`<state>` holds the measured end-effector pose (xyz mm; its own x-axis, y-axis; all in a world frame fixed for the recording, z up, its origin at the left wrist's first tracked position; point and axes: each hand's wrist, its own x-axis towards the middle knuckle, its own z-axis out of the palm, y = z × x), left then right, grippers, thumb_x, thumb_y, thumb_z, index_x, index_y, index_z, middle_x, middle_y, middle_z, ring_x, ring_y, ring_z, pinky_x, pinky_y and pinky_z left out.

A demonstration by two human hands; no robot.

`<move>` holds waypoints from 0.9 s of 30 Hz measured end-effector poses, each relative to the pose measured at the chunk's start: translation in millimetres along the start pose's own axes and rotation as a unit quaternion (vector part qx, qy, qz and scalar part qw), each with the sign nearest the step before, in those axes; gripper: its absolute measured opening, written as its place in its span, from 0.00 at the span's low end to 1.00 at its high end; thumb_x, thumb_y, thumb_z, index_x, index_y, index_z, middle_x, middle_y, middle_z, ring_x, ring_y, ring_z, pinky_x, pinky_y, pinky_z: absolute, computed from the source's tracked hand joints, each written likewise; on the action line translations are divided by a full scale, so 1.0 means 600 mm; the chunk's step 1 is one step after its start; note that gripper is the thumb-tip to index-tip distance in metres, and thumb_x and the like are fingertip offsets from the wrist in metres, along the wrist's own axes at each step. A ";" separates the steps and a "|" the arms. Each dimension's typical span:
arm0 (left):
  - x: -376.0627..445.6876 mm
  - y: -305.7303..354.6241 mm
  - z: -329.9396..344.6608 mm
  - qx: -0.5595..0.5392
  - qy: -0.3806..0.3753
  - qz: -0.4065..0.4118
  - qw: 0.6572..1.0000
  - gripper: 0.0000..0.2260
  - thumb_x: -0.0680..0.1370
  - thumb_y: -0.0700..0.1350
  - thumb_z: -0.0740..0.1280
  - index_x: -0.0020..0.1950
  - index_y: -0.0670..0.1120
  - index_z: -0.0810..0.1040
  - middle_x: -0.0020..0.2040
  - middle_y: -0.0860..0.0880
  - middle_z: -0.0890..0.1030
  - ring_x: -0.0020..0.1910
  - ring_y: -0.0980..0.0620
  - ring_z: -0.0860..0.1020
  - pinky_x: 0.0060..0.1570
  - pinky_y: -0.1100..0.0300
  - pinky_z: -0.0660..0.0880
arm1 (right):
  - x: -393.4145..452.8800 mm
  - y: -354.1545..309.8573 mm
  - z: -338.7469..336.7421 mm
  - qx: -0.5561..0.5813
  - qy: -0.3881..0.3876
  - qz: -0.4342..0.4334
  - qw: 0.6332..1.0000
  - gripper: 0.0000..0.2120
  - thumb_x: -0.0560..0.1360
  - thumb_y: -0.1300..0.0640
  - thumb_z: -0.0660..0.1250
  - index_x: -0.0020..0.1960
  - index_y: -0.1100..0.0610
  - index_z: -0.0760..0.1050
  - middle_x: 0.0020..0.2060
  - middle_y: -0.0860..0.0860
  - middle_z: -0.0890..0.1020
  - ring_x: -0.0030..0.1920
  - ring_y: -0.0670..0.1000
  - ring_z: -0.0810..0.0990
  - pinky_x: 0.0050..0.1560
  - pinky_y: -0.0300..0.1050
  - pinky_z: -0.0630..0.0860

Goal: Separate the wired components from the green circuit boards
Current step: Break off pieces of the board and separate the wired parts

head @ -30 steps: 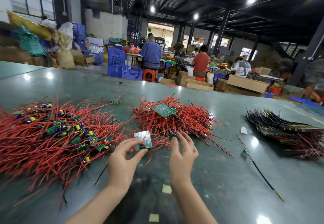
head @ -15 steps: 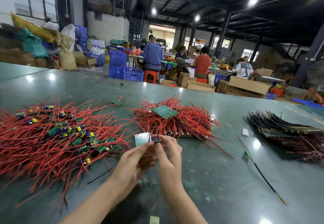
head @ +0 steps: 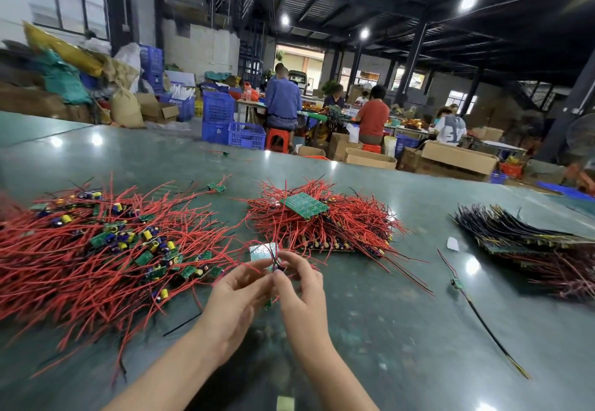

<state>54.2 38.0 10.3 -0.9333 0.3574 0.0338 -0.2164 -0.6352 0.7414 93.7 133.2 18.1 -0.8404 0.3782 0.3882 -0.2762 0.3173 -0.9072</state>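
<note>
My left hand [head: 236, 294] and my right hand [head: 299, 285] meet over the green table [head: 386, 346], both pinching a small green circuit board [head: 262, 252] with red and black wires looping off it. Which fingers grip the board and which grip its wired component is hidden between the fingertips. To the left lies a big heap of red-wired small boards [head: 106, 249] with yellow and blue components. Behind the hands sits a second red-wire pile [head: 338, 230] with a larger green board [head: 304, 205] on top.
A stack of black-wired boards [head: 521, 236] lies at the right. One loose black-wired piece [head: 457, 283] and a white scrap [head: 452, 243] rest between it and my hands. Several people sit at tables beyond, with blue crates [head: 231, 127] and cardboard boxes [head: 457, 156].
My right hand came from the middle pile to meet my left hand. Both hands now hold the small board closer together, a little nearer to me.
</note>
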 end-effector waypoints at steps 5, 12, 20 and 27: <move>0.001 -0.004 0.000 0.088 0.026 0.061 0.994 0.14 0.62 0.36 0.71 0.47 0.41 0.80 0.37 0.47 0.81 0.37 0.55 0.79 0.35 0.69 0.76 | 0.004 0.003 0.001 -0.065 0.030 -0.044 0.996 0.10 0.73 0.63 0.68 0.44 0.47 0.76 0.45 0.44 0.77 0.50 0.47 0.76 0.52 0.37 0.72; 0.002 -0.017 -0.003 0.140 0.002 0.081 0.987 0.13 0.72 0.29 0.67 0.47 0.45 0.84 0.45 0.47 0.85 0.44 0.56 0.81 0.46 0.66 0.78 | 0.009 0.008 -0.002 0.029 0.066 -0.034 0.997 0.08 0.72 0.67 0.69 0.41 0.55 0.80 0.40 0.53 0.81 0.42 0.46 0.79 0.47 0.37 0.75; 0.004 -0.010 -0.005 0.165 0.069 0.106 0.978 0.07 0.72 0.36 0.69 0.42 0.46 0.84 0.41 0.49 0.85 0.40 0.54 0.80 0.41 0.65 0.77 | 0.004 -0.006 -0.005 -0.005 0.082 -0.060 0.995 0.11 0.73 0.68 0.67 0.40 0.52 0.78 0.39 0.50 0.81 0.42 0.44 0.79 0.47 0.34 0.74; 0.005 0.003 0.000 0.041 0.104 0.052 0.992 0.04 0.75 0.33 0.65 0.45 0.39 0.79 0.35 0.47 0.84 0.33 0.54 0.82 0.35 0.65 0.80 | 0.006 -0.014 -0.007 0.063 0.067 -0.009 0.996 0.07 0.73 0.70 0.66 0.41 0.60 0.80 0.36 0.50 0.83 0.38 0.42 0.81 0.43 0.31 0.74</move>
<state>51.0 38.1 12.0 -0.9901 0.1390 -0.0196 -0.1000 -0.6002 0.7936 95.2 135.4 28.0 -0.7676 0.4886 0.4147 -0.3543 0.2157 -0.9099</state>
